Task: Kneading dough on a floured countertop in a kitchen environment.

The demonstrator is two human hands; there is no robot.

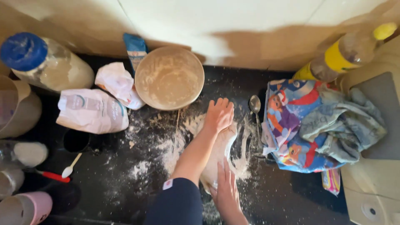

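A pale, elongated lump of dough (pixel 223 146) lies on the dark, flour-dusted counter (pixel 125 187). My left hand (pixel 218 114) reaches forward from a dark sleeve and lies flat on the dough's far end, fingers stretched out. At the dough's near end my right hand (pixel 226 187) rests against it, fingers straight and pointing away from me. Neither hand closes around the dough. Part of the dough is hidden under my left forearm.
A floury round bowl (pixel 168 77) stands behind the dough. At the left are a white flour bag (pixel 91 110), a crumpled bag (pixel 118 83), a blue-lidded jar (pixel 41 62), a black cup (pixel 77 141) and a small white spoon (pixel 68 170). A metal spoon (pixel 255 105), a colourful cloth (pixel 316 125) and a yellow-capped bottle (pixel 346 52) are at the right.
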